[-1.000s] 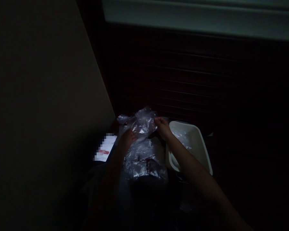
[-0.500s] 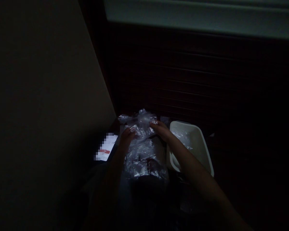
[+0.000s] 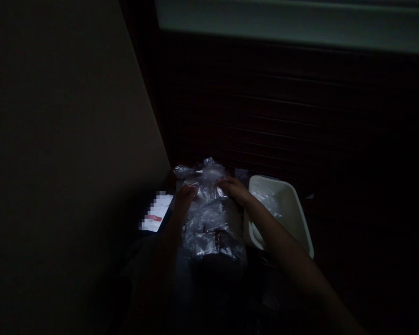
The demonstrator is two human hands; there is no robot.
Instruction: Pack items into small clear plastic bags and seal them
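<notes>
Crumpled clear plastic bags point(image 3: 209, 216) lie in a heap in front of me, shiny in the dim light. My left hand point(image 3: 185, 196) grips the left side of the upper plastic bag, its fingertips pressed together on the film. On the other side, my right hand point(image 3: 232, 186) pinches the same plastic near its top. Loose ends of the film stick up between and beyond both hands. Whether anything lies inside the plastic is too dark to tell.
A white plastic bin point(image 3: 296, 211) stands to the right with clear plastic film inside. On the left a lit phone point(image 3: 160, 211) lies close to my left forearm. A pale wall point(image 3: 73, 116) rises at left, and dark slatted panelling point(image 3: 265, 102) is behind.
The fingers of my right hand have shifted slightly on the plastic, and the film between the hands has flattened a little. The whole view has moved slightly.
</notes>
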